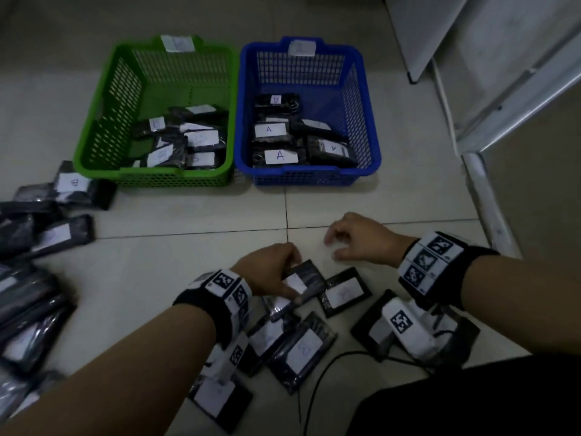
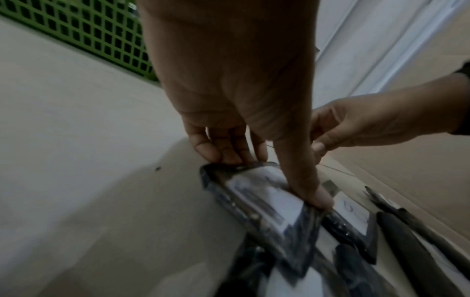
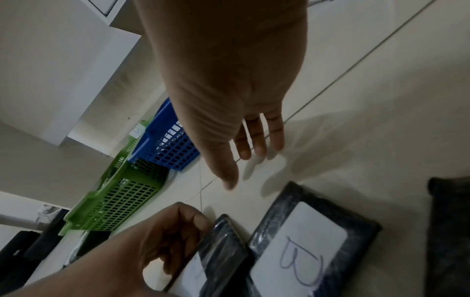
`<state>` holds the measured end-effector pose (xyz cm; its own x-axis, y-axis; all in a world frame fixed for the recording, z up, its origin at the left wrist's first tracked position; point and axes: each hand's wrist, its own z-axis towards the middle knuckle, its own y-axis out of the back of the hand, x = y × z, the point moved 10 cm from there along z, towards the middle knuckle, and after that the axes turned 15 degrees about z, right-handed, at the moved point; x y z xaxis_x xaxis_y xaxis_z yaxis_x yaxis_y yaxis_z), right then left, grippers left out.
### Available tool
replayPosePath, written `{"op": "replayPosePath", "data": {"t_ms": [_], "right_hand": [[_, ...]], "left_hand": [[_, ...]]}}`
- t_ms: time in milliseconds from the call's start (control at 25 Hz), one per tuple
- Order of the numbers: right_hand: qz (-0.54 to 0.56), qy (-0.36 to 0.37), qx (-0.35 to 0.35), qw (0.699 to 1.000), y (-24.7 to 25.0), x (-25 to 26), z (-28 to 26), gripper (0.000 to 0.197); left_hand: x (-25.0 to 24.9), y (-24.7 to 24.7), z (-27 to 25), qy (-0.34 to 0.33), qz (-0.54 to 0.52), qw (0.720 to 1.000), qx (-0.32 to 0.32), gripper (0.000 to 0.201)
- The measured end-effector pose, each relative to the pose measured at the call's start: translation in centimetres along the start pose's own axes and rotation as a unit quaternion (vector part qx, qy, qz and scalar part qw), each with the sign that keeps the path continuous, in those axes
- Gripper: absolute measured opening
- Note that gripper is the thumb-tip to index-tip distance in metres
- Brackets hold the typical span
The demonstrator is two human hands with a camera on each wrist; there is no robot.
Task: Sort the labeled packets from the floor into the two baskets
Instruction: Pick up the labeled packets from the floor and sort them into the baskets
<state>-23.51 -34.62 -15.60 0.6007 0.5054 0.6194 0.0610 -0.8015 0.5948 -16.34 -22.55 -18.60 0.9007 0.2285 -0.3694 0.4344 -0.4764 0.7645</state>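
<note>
Dark shiny packet (image 1: 303, 280), white label

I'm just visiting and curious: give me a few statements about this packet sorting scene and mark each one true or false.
1. The left hand grips a packet. True.
2. The right hand holds a packet. False: it hovers over the floor with relaxed fingers, holding nothing.
3. The blue basket holds packets marked A. True.
4. The green basket stands to the right of the blue one. False: it stands to its left, seen from the head view.
5. Every packet is already sorted. False: many still lie on the floor.
</note>
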Motion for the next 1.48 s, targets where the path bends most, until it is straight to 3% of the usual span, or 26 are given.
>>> {"op": "replayPosePath", "data": {"t_ms": [120,200,280,400,480,600,680,800,1000,1160,1280,1480], "right_hand": [[-0.049,-0.013,0.064,0.997,-1.9,-1.6,-1.0,0.046],[-0.089,-0.017,0.094,0.991,-3.2,-2.5,-1.8,0.054],[-0.123,-0.011,0.107,0.987,-3.9,-3.0,-2.3,0.052],[-0.078,-0.008,0.110,0.991,-3.5,-2.6,-2.5,0.042],[0.014,-0.011,0.093,0.995,-2.3,-1.8,-2.4,0.040],[0.202,0.003,0.003,0.979,1.5,-0.2,-1.7,0.032],[0.327,0.007,-0.056,0.943,3.8,1.0,-1.5,0.022],[0.457,0.004,-0.090,0.885,5.5,3.4,-0.8,0.024],[0.480,0.046,-0.142,0.864,7.6,8.3,2.9,0.021],[0.508,0.060,-0.146,0.847,7.8,13.2,7.9,0.030],[0.525,0.055,-0.135,0.838,7.8,17.4,13.2,0.039],[0.515,0.015,-0.148,0.844,7.6,21.1,20.5,0.051]], "left_hand": [[0.2,1.4,0.9,0.032,0.000,0.999,0.011,0.049],[1.5,3.7,1.4,0.064,-0.093,0.993,-0.028,0.025],[2.1,6.1,1.5,0.067,-0.250,0.964,-0.059,0.007],[1.5,8.8,1.6,0.056,-0.480,0.873,-0.066,0.025],[0.5,10.5,1.5,0.018,-0.542,0.838,-0.065,0.042],[0.2,12.7,1.4,-0.017,-0.584,0.808,-0.084,0.055],[1.3,13.8,0.9,-0.002,-0.616,0.777,-0.128,0.051],[4.0,15.9,-0.8,0.016,-0.664,0.715,-0.218,0.043],[10.3,17.4,-5.2,0.039,-0.700,0.632,-0.331,0.034],[15.5,15.7,-9.4,0.080,-0.717,0.580,-0.378,0.019],[18.6,14.5,-11.9,0.121,-0.717,0.559,-0.398,0.004],[21.8,13.8,-14.3,0.140,-0.711,0.542,-0.426,0.029]]}}
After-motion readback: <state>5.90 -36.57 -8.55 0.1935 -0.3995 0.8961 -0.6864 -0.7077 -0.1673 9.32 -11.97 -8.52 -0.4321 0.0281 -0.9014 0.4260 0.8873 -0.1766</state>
